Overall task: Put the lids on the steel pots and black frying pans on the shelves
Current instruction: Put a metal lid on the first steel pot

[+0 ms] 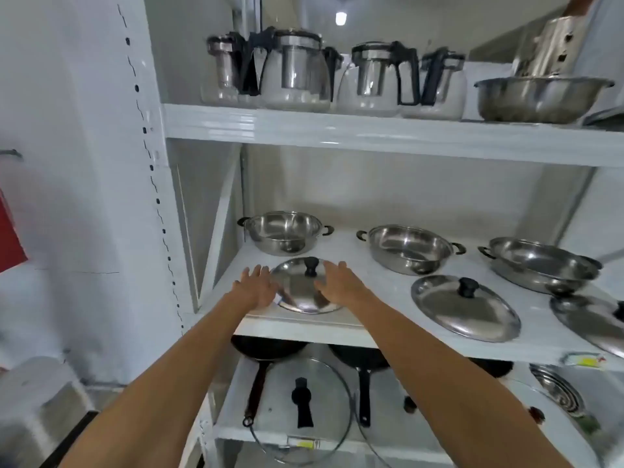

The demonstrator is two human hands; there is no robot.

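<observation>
Two bare forearms reach up from the bottom of the view toward the middle shelf (337, 327). The left hand (258, 287) is spread flat, fingers extended, at the left edge of a steel lid (302, 292); the right hand (339, 282) is likewise open, palm down, over the lid's right side. Neither hand grips anything; whether the palms touch the lid's rim I cannot tell. The lid lies flat near the front of the shelf, its black knob (311, 266) showing between the two hands.

Just behind it stands an uncovered steel pot (285, 233) with two black side handles. To the right sits a second open pot (410, 248), with a second lid (464, 312) lying in front of it, knob up. Farther right is a wider, shallow third pot (540, 265), and a third lid (589, 320) is cut off by the frame edge.

On the lower shelf, a glass lid (300, 410) with a black handle lies in front of a black frying pan (266, 347); a second frying pan (359, 359) rests beside it, both uncovered.

The top shelf holds glass teapots (297, 72) with black handles and a steel bowl (540, 97).
</observation>
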